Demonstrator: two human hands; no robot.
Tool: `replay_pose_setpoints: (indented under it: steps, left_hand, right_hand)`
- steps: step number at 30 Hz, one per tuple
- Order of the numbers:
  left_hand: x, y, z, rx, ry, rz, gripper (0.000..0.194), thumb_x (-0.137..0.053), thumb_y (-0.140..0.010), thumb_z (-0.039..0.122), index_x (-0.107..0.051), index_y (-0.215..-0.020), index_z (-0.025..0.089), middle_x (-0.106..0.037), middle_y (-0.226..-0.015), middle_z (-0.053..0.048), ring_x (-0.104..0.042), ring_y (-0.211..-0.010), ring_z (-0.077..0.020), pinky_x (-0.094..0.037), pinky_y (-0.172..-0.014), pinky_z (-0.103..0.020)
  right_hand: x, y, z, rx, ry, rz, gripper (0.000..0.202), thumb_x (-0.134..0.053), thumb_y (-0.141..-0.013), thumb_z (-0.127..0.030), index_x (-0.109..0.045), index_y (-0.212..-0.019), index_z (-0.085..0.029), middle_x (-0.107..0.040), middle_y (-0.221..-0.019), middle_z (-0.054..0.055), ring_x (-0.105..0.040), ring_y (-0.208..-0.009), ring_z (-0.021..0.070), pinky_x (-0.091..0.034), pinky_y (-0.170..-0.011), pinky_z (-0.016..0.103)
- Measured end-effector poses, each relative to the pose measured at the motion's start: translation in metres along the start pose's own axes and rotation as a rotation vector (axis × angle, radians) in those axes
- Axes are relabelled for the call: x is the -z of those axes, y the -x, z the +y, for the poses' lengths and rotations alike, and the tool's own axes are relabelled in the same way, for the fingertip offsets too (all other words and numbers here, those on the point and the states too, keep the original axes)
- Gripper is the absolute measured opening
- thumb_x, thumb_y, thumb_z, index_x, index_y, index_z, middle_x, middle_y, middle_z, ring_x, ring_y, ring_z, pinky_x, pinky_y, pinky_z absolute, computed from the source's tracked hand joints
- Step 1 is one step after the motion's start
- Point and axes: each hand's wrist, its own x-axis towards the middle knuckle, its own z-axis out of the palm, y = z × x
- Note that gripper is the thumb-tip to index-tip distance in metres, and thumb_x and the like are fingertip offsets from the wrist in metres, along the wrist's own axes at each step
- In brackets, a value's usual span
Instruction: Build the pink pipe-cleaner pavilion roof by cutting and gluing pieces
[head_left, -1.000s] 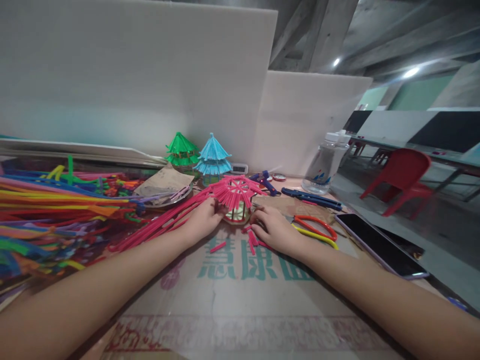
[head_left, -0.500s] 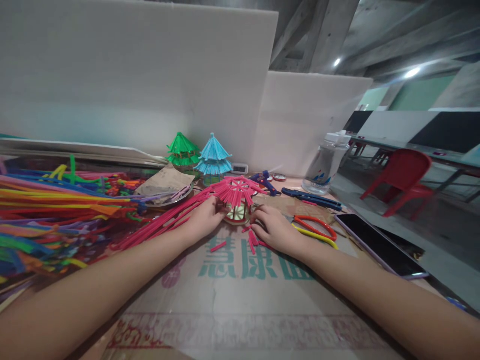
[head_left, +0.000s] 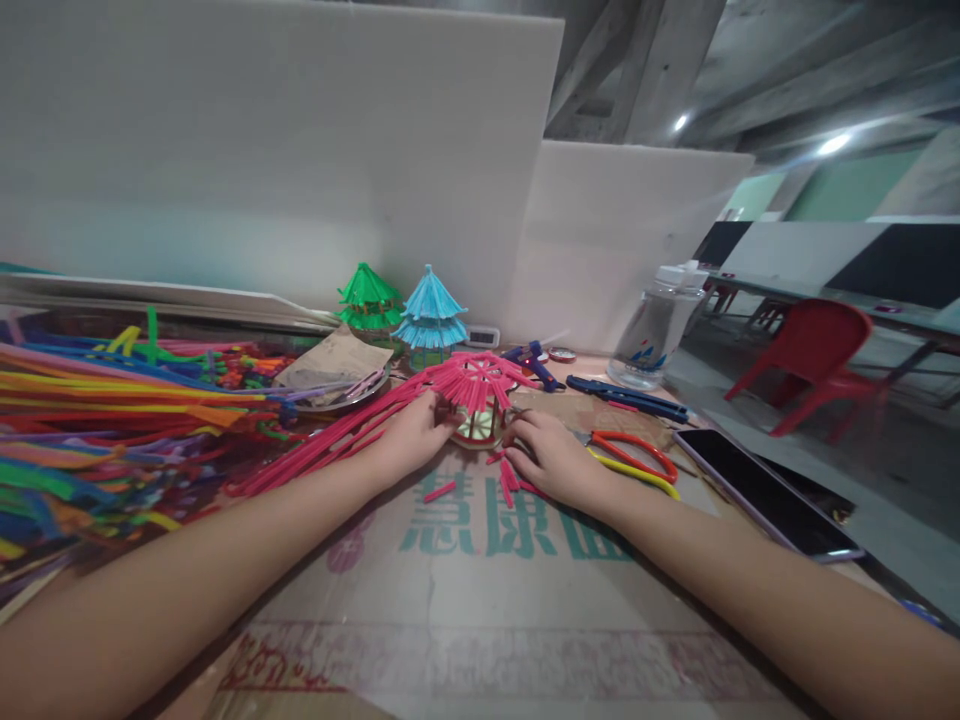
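A small pavilion with a pink pipe-cleaner roof (head_left: pixel 478 380) stands upright on a round base between my hands. My left hand (head_left: pixel 414 432) is at its left side, fingers curled at the base's edge; whether they grip it is unclear. At its right side rests my right hand (head_left: pixel 551 455), its bent fingers near the base and short pink pieces (head_left: pixel 508 484). A loose pink piece (head_left: pixel 439 492) lies in front on the cardboard (head_left: pixel 465 600). Long pink pipe cleaners (head_left: pixel 319 450) run leftward behind my left hand.
Green (head_left: pixel 369 297) and blue (head_left: pixel 430 312) pavilions stand behind. Colourful pipe cleaners (head_left: pixel 112 400) fill the left. A glue gun (head_left: pixel 534 366), blue tool (head_left: pixel 628 397), orange-and-yellow-handled pliers (head_left: pixel 637 455), phone (head_left: pixel 765 495) and clear bottle (head_left: pixel 652 330) are on the right.
The whole view has shifted slightly, with things appearing a little further right. Both hands keep their places beside the pink-roofed pavilion.
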Motion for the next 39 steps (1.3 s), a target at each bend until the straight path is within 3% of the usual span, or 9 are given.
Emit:
replay_pose_setpoints:
  steps: [23, 30, 39]
  left_hand:
    - [0.0005, 0.0006, 0.0009, -0.046, -0.003, 0.001, 0.017, -0.06, -0.081, 0.024, -0.046, -0.072, 0.021, -0.056, -0.065, 0.001, -0.061, -0.071, -0.0195, -0.05, -0.069, -0.032]
    - [-0.0011, 0.0005, -0.0027, -0.045, 0.008, -0.013, 0.009, -0.058, -0.083, 0.024, -0.051, -0.08, 0.018, -0.064, -0.08, -0.004, -0.064, -0.081, -0.0216, -0.05, -0.076, -0.034]
    - [-0.0027, 0.0004, -0.0041, -0.071, -0.001, 0.016, 0.017, -0.058, -0.081, 0.019, -0.045, -0.07, 0.02, -0.055, -0.068, 0.001, -0.06, -0.073, -0.0193, -0.049, -0.071, -0.031]
  right_hand:
    - [0.0012, -0.0001, -0.0002, 0.006, -0.034, -0.016, 0.009, -0.057, -0.09, -0.019, -0.064, -0.095, -0.017, -0.061, -0.103, 0.01, -0.057, -0.098, 0.0229, -0.045, -0.09, 0.037]
    - [-0.0002, 0.0013, 0.0002, -0.006, -0.04, -0.01, 0.01, -0.055, -0.091, -0.019, -0.064, -0.094, -0.017, -0.062, -0.104, 0.01, -0.057, -0.099, 0.0238, -0.045, -0.09, 0.039]
    - [0.0012, 0.0003, -0.002, -0.003, -0.038, -0.003, 0.01, -0.055, -0.09, -0.017, -0.063, -0.093, -0.017, -0.063, -0.104, 0.012, -0.058, -0.1, 0.0249, -0.046, -0.091, 0.041]
